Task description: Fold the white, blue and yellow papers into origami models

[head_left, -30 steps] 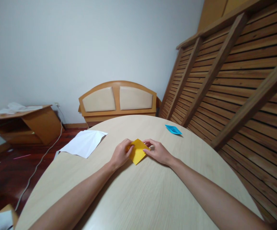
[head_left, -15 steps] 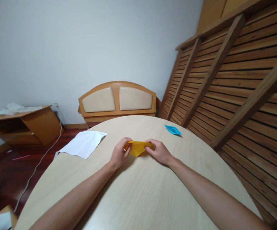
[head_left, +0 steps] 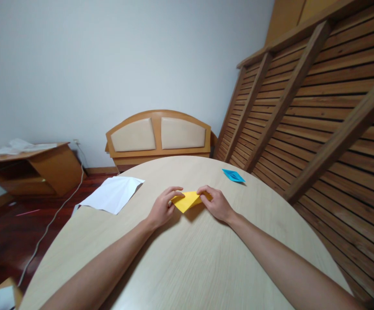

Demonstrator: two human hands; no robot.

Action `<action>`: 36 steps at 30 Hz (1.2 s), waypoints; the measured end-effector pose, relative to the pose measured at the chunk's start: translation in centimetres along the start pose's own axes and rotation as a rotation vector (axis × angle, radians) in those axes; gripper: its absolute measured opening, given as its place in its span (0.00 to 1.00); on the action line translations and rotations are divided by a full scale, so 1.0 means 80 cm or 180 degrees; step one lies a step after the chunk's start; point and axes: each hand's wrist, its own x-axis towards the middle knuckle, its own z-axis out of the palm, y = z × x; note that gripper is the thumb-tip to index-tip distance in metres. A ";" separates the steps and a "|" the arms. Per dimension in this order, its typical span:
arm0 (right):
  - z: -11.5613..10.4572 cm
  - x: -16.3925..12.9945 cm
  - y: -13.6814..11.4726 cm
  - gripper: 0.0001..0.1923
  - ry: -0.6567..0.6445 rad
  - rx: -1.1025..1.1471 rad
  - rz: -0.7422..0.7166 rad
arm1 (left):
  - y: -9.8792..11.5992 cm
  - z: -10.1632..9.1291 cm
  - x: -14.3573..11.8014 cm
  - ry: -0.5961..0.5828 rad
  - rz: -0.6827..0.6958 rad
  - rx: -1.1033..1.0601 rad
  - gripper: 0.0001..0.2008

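My left hand (head_left: 163,209) and right hand (head_left: 215,203) pinch the yellow paper (head_left: 187,200) at nine and three o'clock; it looks light, floppy, best held by corners.

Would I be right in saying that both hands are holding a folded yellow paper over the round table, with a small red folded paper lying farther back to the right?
Not quite: the small folded paper farther back on the right is blue, not red, as the head view shows. The rest stands: the left hand and the right hand hold the folded yellow paper over the round table.
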 end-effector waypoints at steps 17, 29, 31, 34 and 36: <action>-0.003 0.001 -0.010 0.05 -0.0108 -0.0715 -0.0784 | -0.001 0.005 0.002 0.0017 0.0217 0.0695 0.07; -0.006 0.001 -0.021 0.10 -0.0377 -0.1008 -0.1409 | -0.007 0.002 0.002 0.0137 0.0369 0.1205 0.06; -0.005 0.002 -0.020 0.10 -0.0438 -0.1023 -0.1446 | -0.011 0.002 0.001 0.0065 0.0315 0.1270 0.05; -0.006 0.002 -0.017 0.09 -0.0390 -0.1104 -0.1425 | -0.017 0.000 0.001 -0.0060 0.0169 0.1489 0.05; -0.007 0.002 -0.015 0.09 -0.0288 -0.1171 -0.1481 | -0.020 -0.002 0.001 -0.0121 0.0000 0.1648 0.06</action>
